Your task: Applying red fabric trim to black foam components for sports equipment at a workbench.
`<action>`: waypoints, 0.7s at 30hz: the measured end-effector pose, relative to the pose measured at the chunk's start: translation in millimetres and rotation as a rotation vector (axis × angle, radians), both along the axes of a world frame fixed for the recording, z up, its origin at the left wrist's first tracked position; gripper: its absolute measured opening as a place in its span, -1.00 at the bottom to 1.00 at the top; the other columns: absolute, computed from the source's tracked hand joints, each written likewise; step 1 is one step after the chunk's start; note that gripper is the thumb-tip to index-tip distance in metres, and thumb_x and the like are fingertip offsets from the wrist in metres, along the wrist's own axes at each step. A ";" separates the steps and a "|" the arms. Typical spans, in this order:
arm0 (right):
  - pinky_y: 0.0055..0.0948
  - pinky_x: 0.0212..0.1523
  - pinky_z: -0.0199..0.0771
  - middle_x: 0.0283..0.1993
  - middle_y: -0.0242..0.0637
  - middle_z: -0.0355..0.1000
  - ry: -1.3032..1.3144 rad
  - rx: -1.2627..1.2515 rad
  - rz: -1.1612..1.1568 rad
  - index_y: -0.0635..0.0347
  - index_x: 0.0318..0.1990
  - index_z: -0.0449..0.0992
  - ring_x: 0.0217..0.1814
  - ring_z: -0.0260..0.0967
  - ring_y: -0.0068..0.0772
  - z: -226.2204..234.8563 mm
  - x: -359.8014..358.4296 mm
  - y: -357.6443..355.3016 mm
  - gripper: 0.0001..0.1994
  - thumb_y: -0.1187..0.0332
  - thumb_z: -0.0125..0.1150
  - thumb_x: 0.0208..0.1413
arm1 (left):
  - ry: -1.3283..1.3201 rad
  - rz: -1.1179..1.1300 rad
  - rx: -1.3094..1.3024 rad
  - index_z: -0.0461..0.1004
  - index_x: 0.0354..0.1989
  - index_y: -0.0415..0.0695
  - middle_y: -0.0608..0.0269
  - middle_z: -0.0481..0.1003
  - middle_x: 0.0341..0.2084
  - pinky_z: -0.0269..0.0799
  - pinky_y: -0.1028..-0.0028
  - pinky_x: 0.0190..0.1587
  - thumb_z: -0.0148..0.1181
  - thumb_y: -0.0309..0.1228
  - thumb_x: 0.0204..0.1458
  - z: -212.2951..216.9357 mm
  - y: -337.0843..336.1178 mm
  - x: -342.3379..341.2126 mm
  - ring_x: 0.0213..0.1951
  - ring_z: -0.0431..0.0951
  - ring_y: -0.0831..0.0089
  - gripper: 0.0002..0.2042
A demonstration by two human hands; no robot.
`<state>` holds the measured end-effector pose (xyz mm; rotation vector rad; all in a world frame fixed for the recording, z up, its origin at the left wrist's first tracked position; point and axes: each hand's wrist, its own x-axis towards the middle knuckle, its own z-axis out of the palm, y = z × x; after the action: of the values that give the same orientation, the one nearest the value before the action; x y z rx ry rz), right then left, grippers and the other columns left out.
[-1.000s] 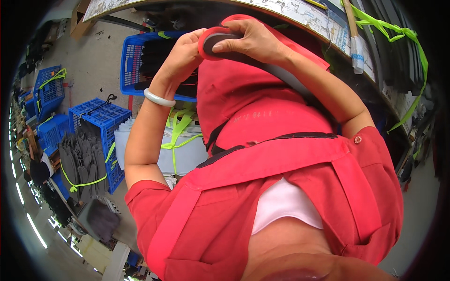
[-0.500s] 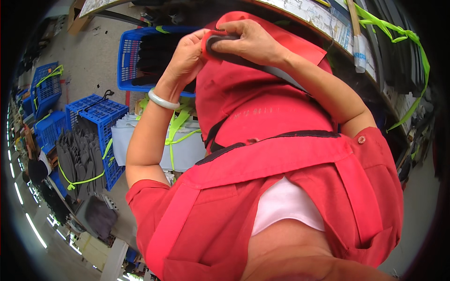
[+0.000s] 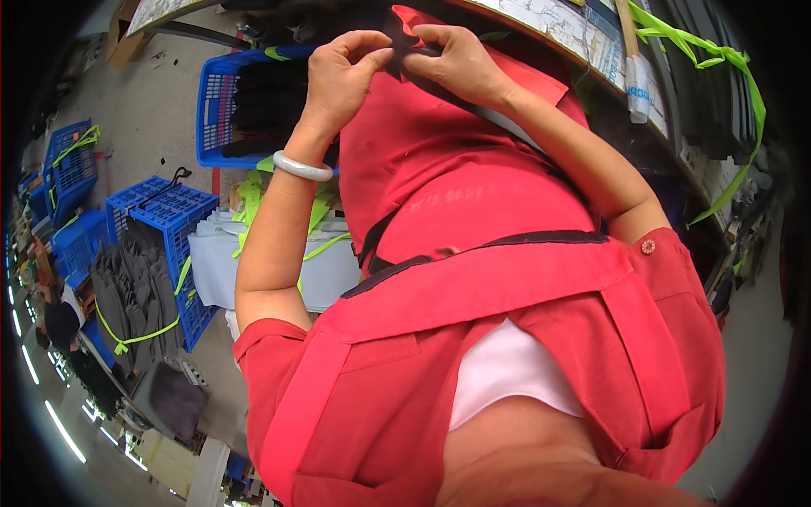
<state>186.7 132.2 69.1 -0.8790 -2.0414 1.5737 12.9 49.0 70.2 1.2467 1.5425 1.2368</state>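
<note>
A small dark piece (image 3: pixel 404 52) is held up at the top of the view, in front of the red garment (image 3: pixel 473 194) and above the blue crate (image 3: pixel 221 110) on the floor, and it is pinched from both sides at once. The step in hand is judged to be a fine two-handed handling of this piece, perhaps a separating or aligning of its edges; what exactly is being done to it cannot be told, since most of it is hidden between the hands. The left hand (image 3: pixel 342 80) is closed on the piece's left edge, thumb and forefinger brought together on it, with a pale bangle (image 3: pixel 302 167) worn at the wrist. The right hand (image 3: pixel 456 63) is likewise clamped on the piece's right part, its fingers (image 3: pixel 427 35) curled over the top and pressed tight. For the next move, a steady counter-hold by one hand is judged to be needed while the other shifts its pinch along the edge, so that the piece is not dropped.
</note>
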 end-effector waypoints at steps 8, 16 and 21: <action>-0.22 -0.14 0.45 -0.32 0.07 0.49 -0.253 0.414 -0.242 0.32 -0.20 0.51 -0.21 0.48 0.06 -50.2 -6.6 45.7 -0.64 0.24 0.21 -0.13 | 0.004 -0.196 -0.016 0.54 -0.26 -0.28 0.31 0.55 -0.44 0.45 0.62 -0.31 0.18 -0.50 0.10 -25.6 6.9 41.8 -0.39 0.53 0.60 -0.89; -0.63 -0.23 0.38 -0.33 -0.45 0.43 0.251 0.115 -0.060 0.28 -0.15 0.46 -0.27 0.32 -0.72 88.9 -15.6 21.2 -0.79 0.41 0.24 0.08 | -0.733 -0.017 0.377 0.17 0.28 -0.18 0.13 0.32 0.15 0.39 0.33 0.11 0.08 -0.22 0.20 45.4 -3.9 2.7 0.08 0.45 0.27 -0.48; -0.49 -0.04 0.36 -0.04 -0.31 0.35 0.339 0.244 -0.060 0.15 -0.02 0.41 -0.02 0.31 -0.49 111.2 -33.5 -2.2 -0.65 0.44 0.29 0.01 | -1.148 -0.101 0.558 0.05 0.34 -0.15 0.05 0.21 0.25 0.02 0.19 0.35 0.12 -0.15 0.16 90.4 22.9 35.3 0.27 0.21 0.18 -0.36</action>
<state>153.2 130.1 180.3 -0.5370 -1.8912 1.3041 48.1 71.8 160.6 0.6273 0.3037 1.8900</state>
